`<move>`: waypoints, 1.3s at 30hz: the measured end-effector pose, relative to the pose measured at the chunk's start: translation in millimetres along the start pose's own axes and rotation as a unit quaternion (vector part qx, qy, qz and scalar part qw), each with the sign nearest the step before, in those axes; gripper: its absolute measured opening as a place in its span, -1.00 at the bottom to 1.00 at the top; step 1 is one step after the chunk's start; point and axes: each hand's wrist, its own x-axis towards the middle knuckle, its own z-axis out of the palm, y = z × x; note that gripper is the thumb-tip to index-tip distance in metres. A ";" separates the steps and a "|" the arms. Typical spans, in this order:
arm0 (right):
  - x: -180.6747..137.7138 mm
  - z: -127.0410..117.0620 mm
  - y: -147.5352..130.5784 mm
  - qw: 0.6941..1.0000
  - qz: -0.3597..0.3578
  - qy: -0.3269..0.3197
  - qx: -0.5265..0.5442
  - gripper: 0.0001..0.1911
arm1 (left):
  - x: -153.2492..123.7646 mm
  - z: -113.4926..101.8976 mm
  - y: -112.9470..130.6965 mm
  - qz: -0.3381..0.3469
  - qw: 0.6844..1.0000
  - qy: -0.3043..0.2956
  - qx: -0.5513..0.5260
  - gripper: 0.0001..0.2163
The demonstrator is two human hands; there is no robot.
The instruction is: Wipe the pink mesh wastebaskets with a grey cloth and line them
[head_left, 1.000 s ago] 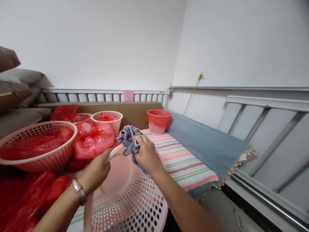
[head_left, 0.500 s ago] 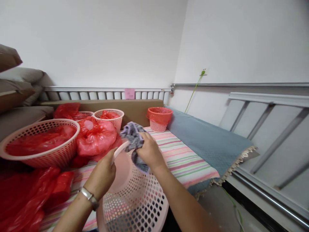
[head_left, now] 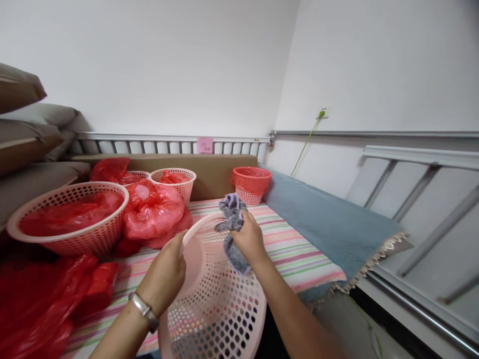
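The left hand (head_left: 164, 276) gripped the rim of the tilted pink perforated basket (head_left: 220, 304); the right hand (head_left: 250, 239) clutched a grey-purple rag (head_left: 232, 224) against its far rim.

Bare forearms, silver watch band (head_left: 144, 311) above left hand (head_left: 164, 276)

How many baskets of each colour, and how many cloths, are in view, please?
Pale pink baskets: 4 (held basket, large basket, two small baskets)
Red basket: 1
Grey cloth: 1
Total: 6
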 end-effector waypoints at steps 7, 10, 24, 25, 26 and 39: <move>-12.2 -2.6 -84.1 0.964 -0.253 -0.078 0.030 -0.63 | 4.8 -4.0 0.0 0.034 0.998 -0.006 0.058 -0.62; -15.5 -4.3 -84.7 0.965 -0.247 -0.078 0.042 -0.58 | 0.3 -6.2 -3.8 0.046 0.998 -0.009 0.046 -0.62; -28.5 -2.2 32.9 0.995 0.083 0.037 0.034 -0.56 | -16.4 -1.9 -3.0 0.058 0.998 0.012 -0.005 -0.51; -26.4 -3.1 26.2 0.997 0.058 0.037 0.035 -0.54 | -16.7 -1.4 -2.7 0.058 0.998 0.015 -0.003 -0.51; -23.6 -4.0 16.3 0.998 0.028 0.035 0.036 -0.52 | -17.0 -0.9 -2.9 0.058 0.998 0.016 0.001 -0.51; -27.4 -5.2 -91.7 0.964 -0.248 -0.086 0.051 -0.63 | -19.7 -2.0 -23.8 0.030 0.997 0.003 0.077 -0.67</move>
